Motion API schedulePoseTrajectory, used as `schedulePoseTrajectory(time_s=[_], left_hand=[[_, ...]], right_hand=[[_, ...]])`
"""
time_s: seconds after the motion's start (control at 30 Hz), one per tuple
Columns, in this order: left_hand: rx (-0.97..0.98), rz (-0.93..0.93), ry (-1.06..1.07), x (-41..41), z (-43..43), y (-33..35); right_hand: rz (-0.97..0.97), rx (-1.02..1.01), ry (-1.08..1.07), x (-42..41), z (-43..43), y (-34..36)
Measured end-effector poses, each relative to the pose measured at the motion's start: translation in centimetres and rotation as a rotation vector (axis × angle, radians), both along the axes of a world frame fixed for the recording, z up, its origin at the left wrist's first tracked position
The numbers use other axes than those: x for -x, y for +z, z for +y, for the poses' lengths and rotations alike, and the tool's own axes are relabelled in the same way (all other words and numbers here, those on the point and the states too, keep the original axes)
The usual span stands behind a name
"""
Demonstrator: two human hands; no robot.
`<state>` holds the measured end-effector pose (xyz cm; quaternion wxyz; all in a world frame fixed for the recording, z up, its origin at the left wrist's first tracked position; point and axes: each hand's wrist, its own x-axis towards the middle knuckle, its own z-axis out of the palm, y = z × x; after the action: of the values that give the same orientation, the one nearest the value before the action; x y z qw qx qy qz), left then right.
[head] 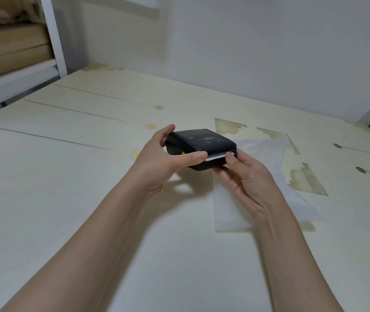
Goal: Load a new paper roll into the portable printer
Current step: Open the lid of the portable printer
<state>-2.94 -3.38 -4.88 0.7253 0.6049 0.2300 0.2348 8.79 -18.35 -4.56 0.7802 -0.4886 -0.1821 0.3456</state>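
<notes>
**Head view.** The printer (202, 143) is held clear of the surface (67, 199), over its middle, with a shadow cast beneath it. It is gripped by the left hand (166, 158): the thumb is laid along the near left edge of the casing and the fingers are curled round the far left side. It is supported from below by the right hand (247, 176), whose fingers are curled under the base. The right thumb is pressed at the near right corner, against the paper strip (215, 156). The strip is seen as a narrow white band projecting from the slot in the near face. The roll itself is not visible and the lid appears closed.

**Step in hand.** The roll is judged to be loaded, with the leading edge now being checked. The strip should be kept square to the slot and projecting evenly at both ends. Both near corners of the lid should be pressed until latched, and the paper should not be creased by the thumbs.

**Edges and room.**
- A white wrapper (262, 145) is spread flat under and beyond the right hand, toward the right edge. The printer is better set down off it, as a slip is possible.
- Open surface is available to the left and toward the near edge.
- The white frame post (53, 34) at the far left corner and the wall along the far edge are well apart from the hands.
</notes>
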Motion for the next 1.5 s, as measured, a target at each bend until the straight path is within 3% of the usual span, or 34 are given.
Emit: schedulePoseTrajectory(time_s=[0.3, 0.43, 0.63, 0.9, 1.07, 1.27, 1.33, 1.5], left_hand=[[0.017, 0.146, 0.191, -0.3, 0.9, 0.2], [0.093, 0.21, 0.212, -0.5, 2.2, 0.1], [0.125, 0.248, 0.243, -0.9, 4.0, -0.7], [-0.508, 0.447, 0.424, -0.7, 4.1, -2.6], [-0.564, 0.423, 0.302, -0.9, 4.5, -2.9], [-0.551, 0.343, 0.253, -1.0, 3.8, -2.6], [-0.535, 0.331, 0.254, -0.9, 3.6, -2.4], [-0.567, 0.323, 0.296, -0.4, 2.8, -2.2]], right_hand=[[0.03, 0.148, -0.022, 0.8, 0.6, -0.7], [-0.101, 0.233, 0.014, 1.3, 0.5, -0.9], [-0.465, 0.471, 0.093, 1.9, -0.2, -0.6], [-0.802, 0.651, 0.076, 3.8, 0.0, -0.4], [-1.081, 0.836, 0.103, 4.1, 0.6, -1.0], [-1.397, 0.794, 0.171, 4.5, 0.5, -1.4], [-1.472, 0.802, 0.093, 4.4, 0.5, -1.6], [-1.371, 0.621, -0.123, 5.3, -0.3, -2.0]])
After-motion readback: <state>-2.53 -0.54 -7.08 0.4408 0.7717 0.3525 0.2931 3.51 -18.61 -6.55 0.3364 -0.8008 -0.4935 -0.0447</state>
